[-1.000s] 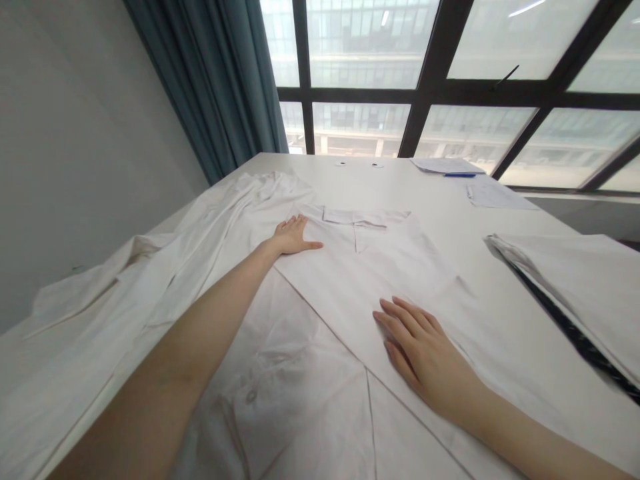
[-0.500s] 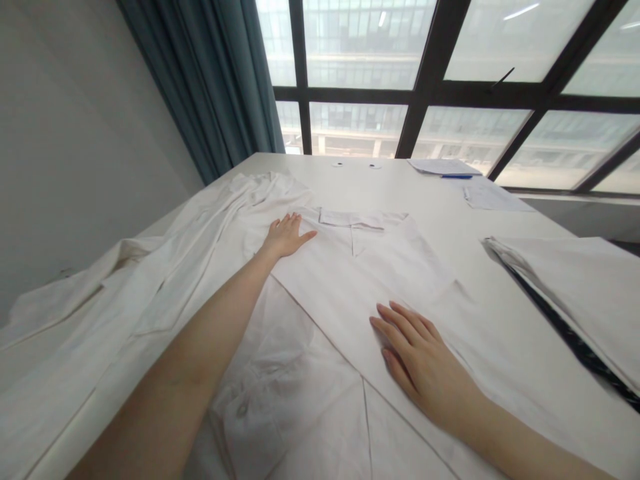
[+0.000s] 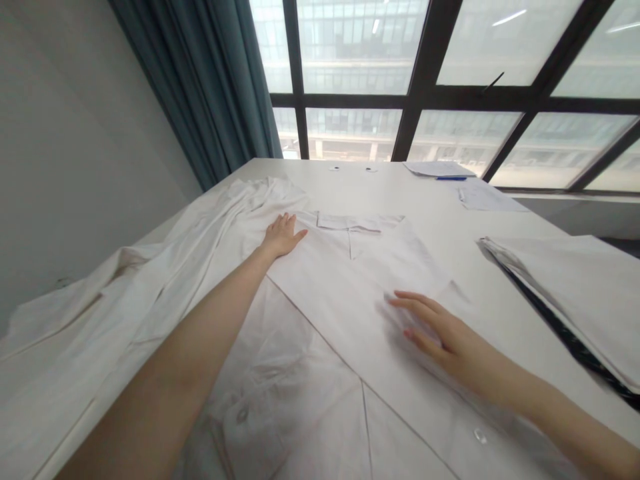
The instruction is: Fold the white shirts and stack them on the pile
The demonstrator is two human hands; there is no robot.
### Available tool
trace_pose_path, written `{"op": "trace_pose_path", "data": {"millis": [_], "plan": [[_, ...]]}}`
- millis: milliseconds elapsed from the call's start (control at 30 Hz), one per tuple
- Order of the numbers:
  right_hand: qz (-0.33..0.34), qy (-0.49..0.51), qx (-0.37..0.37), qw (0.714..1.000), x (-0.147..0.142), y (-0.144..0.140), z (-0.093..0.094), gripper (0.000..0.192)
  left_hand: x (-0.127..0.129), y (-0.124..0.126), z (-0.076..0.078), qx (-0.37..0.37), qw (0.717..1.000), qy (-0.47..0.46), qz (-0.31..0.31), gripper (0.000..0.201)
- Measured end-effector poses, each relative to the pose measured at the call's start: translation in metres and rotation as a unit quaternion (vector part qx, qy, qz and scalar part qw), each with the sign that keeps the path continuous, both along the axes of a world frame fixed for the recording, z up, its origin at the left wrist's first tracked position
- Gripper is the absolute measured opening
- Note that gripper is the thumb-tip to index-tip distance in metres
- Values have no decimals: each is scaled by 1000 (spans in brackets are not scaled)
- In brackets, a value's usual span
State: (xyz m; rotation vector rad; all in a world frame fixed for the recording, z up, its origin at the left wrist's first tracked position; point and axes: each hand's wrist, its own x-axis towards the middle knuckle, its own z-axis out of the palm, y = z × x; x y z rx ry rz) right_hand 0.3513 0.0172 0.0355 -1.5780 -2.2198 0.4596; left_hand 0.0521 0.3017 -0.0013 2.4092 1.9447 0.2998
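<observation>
On the white table [image 3: 350, 190], a white cloth garment [image 3: 345, 287] is laid out mid-scene. Bare left hand [image 3: 281, 235] is spread flat on its far left part, gripping nothing. Bare right hand [image 3: 450, 340] is empty, fingers loosely bent over the right side; can't tell if it's touching. Rumpled white cloth [image 3: 175, 277] crowds the left, folded white-and-black fabric [image 3: 575, 287] sits right, slim blue pen [image 3: 451, 178] far right.

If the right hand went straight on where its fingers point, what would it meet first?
Probably the white garment under the right hand; if it cleared the cloth, the left hand lies roughly in line. Its height over the cloth is hard to judge.
</observation>
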Motion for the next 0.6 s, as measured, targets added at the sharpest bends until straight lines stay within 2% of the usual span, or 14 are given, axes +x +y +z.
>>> {"op": "trace_pose_path", "data": {"millis": [133, 200, 267, 367, 433, 533, 600], "plan": [[-126, 49, 35, 990, 46, 54, -3, 41, 0, 19, 8, 28, 995, -49, 77, 52], [-242, 83, 18, 967, 66, 92, -10, 40, 2, 30, 12, 29, 989, -83, 116, 48], [-285, 95, 4, 954, 80, 129, -17, 50, 3, 40, 14, 19, 981, -123, 146, 44], [-321, 129, -9, 938, 87, 176, -24, 67, 5, 48, 15, 5, 969, -189, 161, 32], [-339, 163, -17, 926, 86, 200, -26, 73, 6, 48, 13, 5, 961, -235, 149, 23], [-363, 206, -33, 908, 84, 225, -28, 66, 7, 42, 12, 20, 943, -316, 103, 17], [-331, 250, -33, 909, 83, 235, -26, 54, 6, 37, 15, 39, 924, -374, 71, 17]]}}
